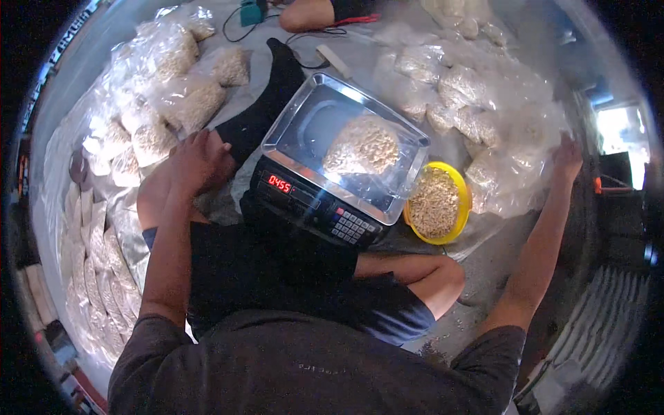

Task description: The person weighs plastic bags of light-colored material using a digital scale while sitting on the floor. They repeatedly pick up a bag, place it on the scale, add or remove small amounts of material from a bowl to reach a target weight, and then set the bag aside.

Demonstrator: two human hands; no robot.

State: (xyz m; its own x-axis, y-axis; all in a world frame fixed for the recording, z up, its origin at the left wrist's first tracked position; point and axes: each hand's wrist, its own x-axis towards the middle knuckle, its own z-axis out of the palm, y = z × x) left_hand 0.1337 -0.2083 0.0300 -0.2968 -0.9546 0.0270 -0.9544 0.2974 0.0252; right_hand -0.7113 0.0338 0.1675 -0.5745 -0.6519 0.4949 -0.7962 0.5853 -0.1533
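Before me stands a black digital weighing scale [311, 202] with a steel tray [295, 111] and lit red digits. On the tray lies a clear plastic bag [363, 148] partly filled with pale, small dry pieces. My left hand [205, 158] rests on my bent left knee, its fingers curled and partly hidden. Far out to the right, my right hand [568, 155] is at the edge of a heap of filled clear bags [482, 109]; what its fingers hold is too dim to make out. A yellow tub [463, 202] of similar loose pieces stands against the scale's right side.
More filled bags [176, 104] are heaped at the left, and flatter packs [98, 275] stand in rows nearer me. Another person's knee [306, 15] shows at the top, near cables and a green device [252, 13]. A pale sheet [249, 98] covers the floor.
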